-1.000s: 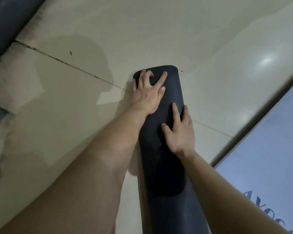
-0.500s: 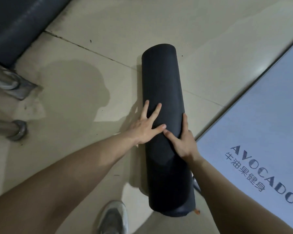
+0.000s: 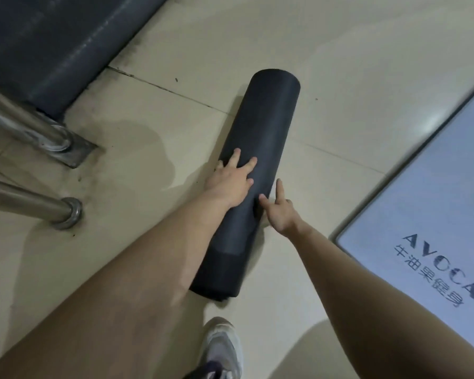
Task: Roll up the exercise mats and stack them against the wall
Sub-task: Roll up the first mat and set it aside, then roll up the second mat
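Note:
A black exercise mat (image 3: 260,127), fully rolled into a tube, lies on the beige tile floor and runs from near my foot away from me. My left hand (image 3: 231,184) rests flat on the middle of the roll with fingers spread and straight. My right hand (image 3: 279,212) is at the roll's right side, fingers straight, its fingertips touching the roll. A pale blue-grey mat (image 3: 427,214) with dark "AVOCADO" lettering lies flat on the floor at the right.
A dark padded bench (image 3: 52,45) stands at the upper left. Its metal legs (image 3: 47,132) and a round foot (image 3: 69,213) rest on the floor at the left. My shoe (image 3: 222,348) shows at the bottom.
The roll now lies more slanted, its far end further right. Both hands slid back from the far end to the middle of the roll. The right hand's grasp loosened to fingertip contact.

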